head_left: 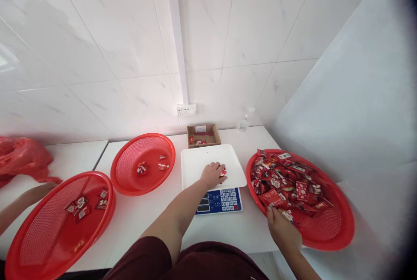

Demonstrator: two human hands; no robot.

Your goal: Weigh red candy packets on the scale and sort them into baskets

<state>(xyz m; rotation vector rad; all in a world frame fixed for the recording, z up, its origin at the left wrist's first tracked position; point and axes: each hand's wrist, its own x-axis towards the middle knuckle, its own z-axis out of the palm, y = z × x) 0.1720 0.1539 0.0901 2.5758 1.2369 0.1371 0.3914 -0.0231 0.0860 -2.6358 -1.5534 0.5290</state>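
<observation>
My left hand [212, 176] rests on the white tray [192, 163] of a scale, its fingers bent over a small red-and-white wrapped snack [223, 171] that they mostly cover. Below the tray shows the scale's blue keypad [228, 200]. At the near left rim of the right-hand red basket [339, 228], my right hand [284, 230] has its fingertips closed at the edge of a red snack packet [274, 197]. A white, yellow and blue wrapper [288, 215] lies beside that hand. Many red packets [301, 191] are heaped in this basket.
Two more red baskets, one in the middle [125, 171] and one at near left [42, 236], hold a few packets each. Behind the scale are a cardboard box [213, 139] and a clear bottle [243, 123]. Another person's hand [39, 193] is by a red plastic bag [24, 158].
</observation>
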